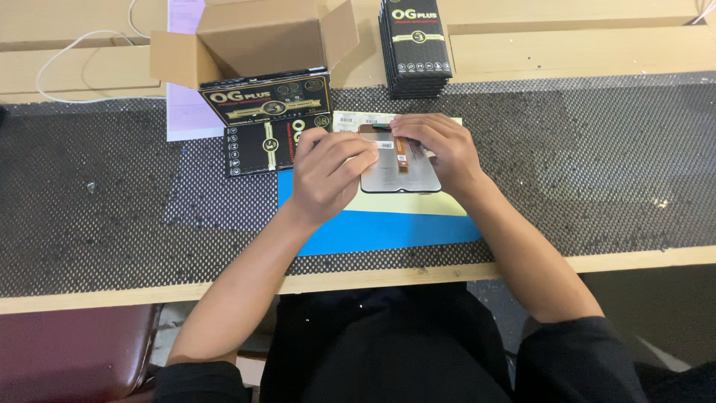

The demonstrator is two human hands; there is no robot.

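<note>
A grey phone screen panel (pixel 397 175) with an orange flex strip lies back-up on a pale yellow sheet (pixel 418 202) over a blue sheet (pixel 388 229). My left hand (pixel 328 173) rests on the panel's left edge, fingers curled over it. Over the panel's top right corner, my right hand (pixel 438 145) has its fingertips pressed near the flex strip. Both hands touch the panel.
An open brown cardboard box (pixel 257 37) stands at the back left, with black and gold flat packages (pixel 268 97) in front of it. A stack of black packages (pixel 415 46) stands at the back. A white cable (pixel 74 45) and a pink paper lie far left.
</note>
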